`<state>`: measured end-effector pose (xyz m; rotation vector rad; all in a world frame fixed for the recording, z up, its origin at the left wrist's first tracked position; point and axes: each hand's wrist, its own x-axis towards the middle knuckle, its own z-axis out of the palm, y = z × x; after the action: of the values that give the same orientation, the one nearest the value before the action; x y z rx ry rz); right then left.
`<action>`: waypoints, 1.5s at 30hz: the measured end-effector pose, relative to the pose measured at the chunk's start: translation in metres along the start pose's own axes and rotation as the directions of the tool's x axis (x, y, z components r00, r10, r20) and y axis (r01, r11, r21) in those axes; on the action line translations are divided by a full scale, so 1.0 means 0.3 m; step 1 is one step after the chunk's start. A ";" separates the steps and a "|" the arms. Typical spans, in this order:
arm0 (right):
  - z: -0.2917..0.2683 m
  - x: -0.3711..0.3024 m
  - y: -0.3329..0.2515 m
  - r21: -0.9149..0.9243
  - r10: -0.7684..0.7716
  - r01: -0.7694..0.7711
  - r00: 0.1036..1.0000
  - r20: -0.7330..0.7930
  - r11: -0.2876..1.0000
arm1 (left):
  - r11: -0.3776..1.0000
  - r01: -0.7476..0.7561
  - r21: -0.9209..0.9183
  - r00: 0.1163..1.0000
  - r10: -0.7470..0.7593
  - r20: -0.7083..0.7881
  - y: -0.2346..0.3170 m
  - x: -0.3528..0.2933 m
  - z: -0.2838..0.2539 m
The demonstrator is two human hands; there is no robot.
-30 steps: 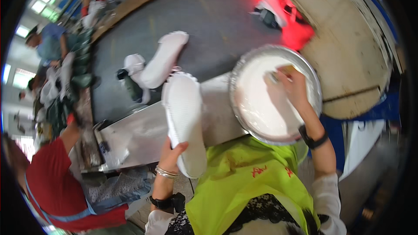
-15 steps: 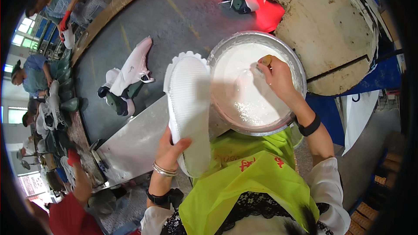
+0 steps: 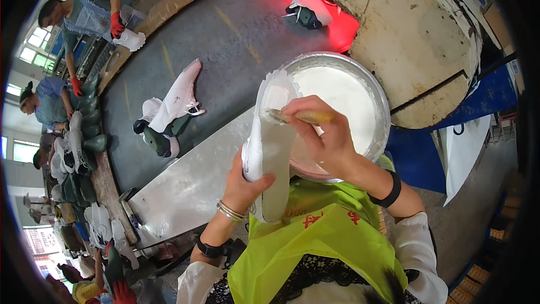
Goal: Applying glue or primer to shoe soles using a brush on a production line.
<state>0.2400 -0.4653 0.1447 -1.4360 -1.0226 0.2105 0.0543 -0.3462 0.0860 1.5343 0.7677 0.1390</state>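
Note:
My left hand (image 3: 246,184) grips a white shoe sole (image 3: 275,149) by its heel half, thumb across the face. Its scalloped toe end points away from me. My right hand (image 3: 329,138) pinches a brush (image 3: 316,116) by its yellowish handle. The brush's head meets the sole's inner face near the toe, where a wet-looking patch shows; the fingers partly hide it. Just behind and right of the sole stands a round metal basin (image 3: 386,98) holding a white liquid (image 3: 340,93). My right forearm crosses its near edge.
White and dark green shoe uppers (image 3: 177,101) lie on a dark grey belt (image 3: 219,34); another upper (image 3: 310,5) is farther off under red light. A metal plate (image 3: 185,188) borders the belt. A stained beige board (image 3: 419,39) stands right. Co-workers handle shoes at left.
My right hand has lifted the brush out of the basin and moved left onto the sole. My left hand has shifted the sole right, closer to the basin.

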 end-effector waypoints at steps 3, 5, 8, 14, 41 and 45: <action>-0.029 0.081 0.035 0.047 0.109 -0.106 0.992 -0.067 0.993 | 0.987 -0.081 0.137 0.996 0.083 -0.014 0.007 -0.011 -0.009; -0.050 0.140 0.094 0.140 0.228 -0.213 0.968 -0.108 0.967 | 0.993 -0.042 0.114 0.999 0.041 0.009 0.041 -0.024 -0.019; -0.075 0.141 0.178 0.054 0.182 -0.174 0.956 -0.229 0.983 | 1.000 0.015 -0.015 1.000 -0.015 -0.005 0.076 -0.043 -0.024; -0.003 -0.031 0.067 0.012 0.257 -0.262 0.937 -0.237 0.965 | 0.994 -0.060 0.087 0.992 0.069 -0.106 0.046 -0.026 -0.052; 0.027 0.101 -0.020 0.395 0.273 -0.190 0.948 -0.166 0.899 | 0.885 -0.127 0.448 0.954 0.232 -0.188 0.018 -0.047 -0.065; -0.002 0.185 0.063 0.283 0.256 -0.190 0.942 -0.216 0.940 | 0.896 -0.158 0.416 0.957 0.242 -0.158 0.061 -0.074 -0.067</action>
<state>0.2813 -0.4244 0.1531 -1.2997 -0.5988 0.3088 0.0337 -0.3398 0.1137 2.0147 0.8336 0.3155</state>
